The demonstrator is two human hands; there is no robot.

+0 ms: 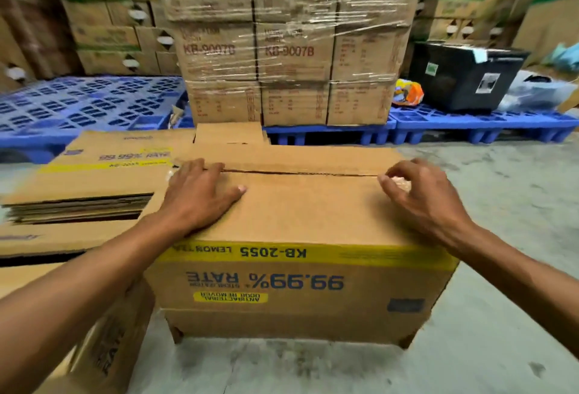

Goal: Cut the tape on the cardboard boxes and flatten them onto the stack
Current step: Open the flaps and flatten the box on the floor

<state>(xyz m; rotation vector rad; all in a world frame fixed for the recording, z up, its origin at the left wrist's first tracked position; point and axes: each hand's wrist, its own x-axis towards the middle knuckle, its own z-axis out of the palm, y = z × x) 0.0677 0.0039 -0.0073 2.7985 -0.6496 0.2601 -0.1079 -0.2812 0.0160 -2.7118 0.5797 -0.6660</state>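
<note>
A brown cardboard box [300,215] with a yellow band and upside-down blue print stands on the concrete floor in front of me. Its top seam [300,173] runs left to right as a dark open slit. My left hand [200,193] lies flat on the top flap at the seam's left end. At the right end of the seam, my right hand [419,196] has its fingers curled and pinches a crumpled piece of clear tape [398,182]. To the left lies a stack of flattened boxes [94,186].
Behind the box stand shrink-wrapped cartons [291,48] on a blue plastic pallet [438,125]. Another blue pallet [78,105] lies at the back left. A black bin [463,77] and plastic bags sit at the back right. Bare concrete floor [507,268] lies to the right.
</note>
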